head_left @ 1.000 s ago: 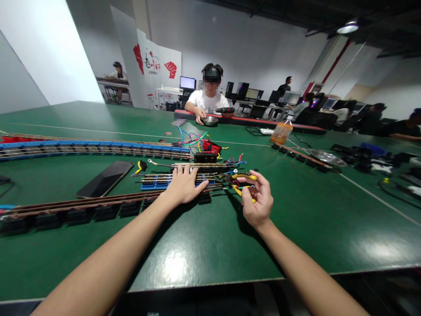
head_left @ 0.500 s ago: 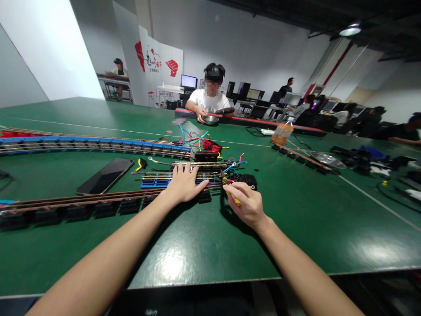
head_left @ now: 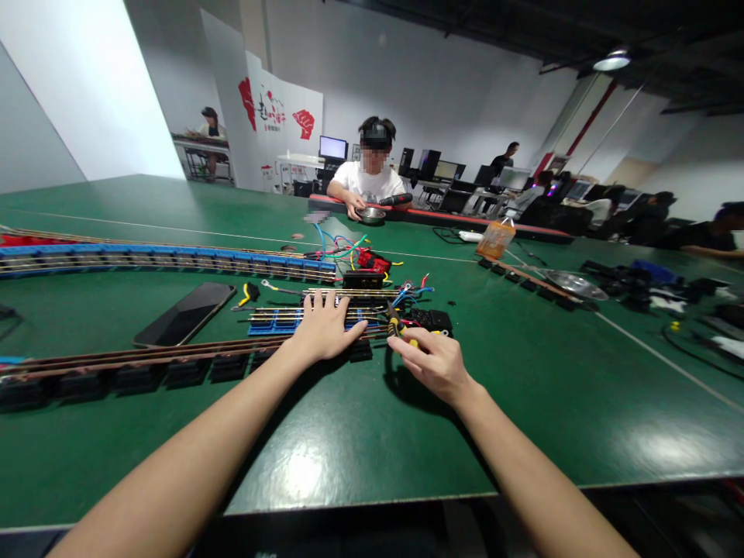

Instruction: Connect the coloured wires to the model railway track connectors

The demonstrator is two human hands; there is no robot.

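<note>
My left hand (head_left: pixel 323 329) lies flat, fingers spread, on short model rail track pieces (head_left: pixel 279 319) with blue and black ties on the green table (head_left: pixel 372 434). My right hand (head_left: pixel 433 363) is closed around yellow-handled pliers (head_left: pixel 402 332), whose jaws point at the right end of the track by a black block (head_left: pixel 433 318) and coloured wires (head_left: pixel 407 293). A long brown track (head_left: pixel 133 359) runs left from under my left hand.
A black phone (head_left: pixel 186 312) lies left of the tracks. A long blue track (head_left: pixel 163 260) curves behind it. A red component with wires (head_left: pixel 372 260) sits further back. An orange bottle (head_left: pixel 496 237), a metal dish (head_left: pixel 573 281) and dark parts lie right. A person sits opposite with a bowl (head_left: pixel 370 215).
My right hand turned palm down and closed on the pliers, moving left and down toward the track end. My left hand stayed flat on the track.
</note>
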